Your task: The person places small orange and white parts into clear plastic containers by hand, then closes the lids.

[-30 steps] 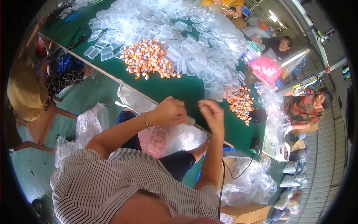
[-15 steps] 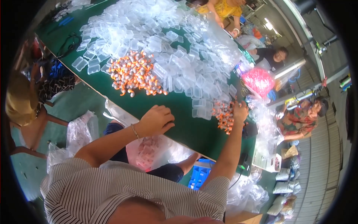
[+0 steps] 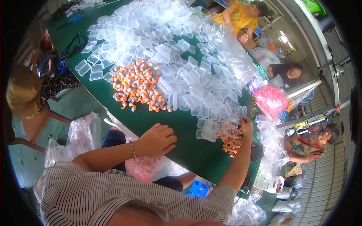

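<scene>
My left hand (image 3: 156,140) is palm down at the table's near edge, fingers loosely bent and a little apart, with nothing visible in them. A bracelet circles that wrist. My right hand (image 3: 247,127) reaches to the far right side of a small heap of orange-and-grey pieces (image 3: 230,140). Its fingers are drawn together there, and whatever lies between them is hidden. Just beyond its fingertips lies a clear plastic box (image 3: 242,111). Several more clear boxes (image 3: 207,130) lie left of the small heap. A larger heap of the same orange-and-grey pieces (image 3: 137,86) sits farther left.
A big mound of clear plastic boxes (image 3: 151,28) covers the far part of the green table (image 3: 132,119). Dark cords (image 3: 77,45) lie far left. A bag of pink pieces (image 3: 270,100) stands beyond the right edge. Other people sit around; a pink-filled bag (image 3: 147,167) is below the near edge.
The whole view has shifted, so the table appears lower and slightly farther right. Against the table, my right hand stays by the small heap and my left hand by the near edge.
</scene>
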A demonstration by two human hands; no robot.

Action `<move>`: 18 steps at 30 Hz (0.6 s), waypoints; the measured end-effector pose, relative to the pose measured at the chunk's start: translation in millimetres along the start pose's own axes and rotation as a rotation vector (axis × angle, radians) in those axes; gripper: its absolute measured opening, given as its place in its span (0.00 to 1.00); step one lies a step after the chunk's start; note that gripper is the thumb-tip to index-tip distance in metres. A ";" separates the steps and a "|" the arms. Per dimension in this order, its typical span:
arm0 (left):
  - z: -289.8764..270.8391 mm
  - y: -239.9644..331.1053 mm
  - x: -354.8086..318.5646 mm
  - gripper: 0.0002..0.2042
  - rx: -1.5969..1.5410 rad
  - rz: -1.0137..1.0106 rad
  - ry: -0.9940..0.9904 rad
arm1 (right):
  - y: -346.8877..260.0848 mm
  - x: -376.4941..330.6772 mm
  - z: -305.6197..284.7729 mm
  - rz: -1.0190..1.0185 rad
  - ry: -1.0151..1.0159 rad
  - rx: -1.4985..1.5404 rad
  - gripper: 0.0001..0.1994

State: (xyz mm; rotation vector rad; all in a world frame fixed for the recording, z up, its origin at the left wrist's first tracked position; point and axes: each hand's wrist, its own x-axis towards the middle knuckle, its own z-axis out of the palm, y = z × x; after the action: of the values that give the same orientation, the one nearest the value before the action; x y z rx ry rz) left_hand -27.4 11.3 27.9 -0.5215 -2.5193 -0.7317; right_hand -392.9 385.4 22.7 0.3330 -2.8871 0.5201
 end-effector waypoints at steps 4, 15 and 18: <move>-0.1 -0.1 -2.1 0.09 -0.012 0.007 0.001 | -18.2 -18.9 3.4 0.017 -0.054 0.160 0.13; 4.0 -1.3 -2.2 0.09 -0.016 -0.014 0.034 | -102.1 -87.0 -6.7 0.060 -0.187 0.473 0.13; 4.0 -0.2 -3.9 0.11 -0.005 -0.016 0.030 | -112.3 -96.6 0.6 0.033 -0.156 0.511 0.13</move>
State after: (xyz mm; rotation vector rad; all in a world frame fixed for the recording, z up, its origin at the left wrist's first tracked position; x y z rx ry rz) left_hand -25.6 12.6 22.8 -0.4888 -2.4970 -0.7459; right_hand -272.3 300.5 36.6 0.4121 -2.8666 1.2929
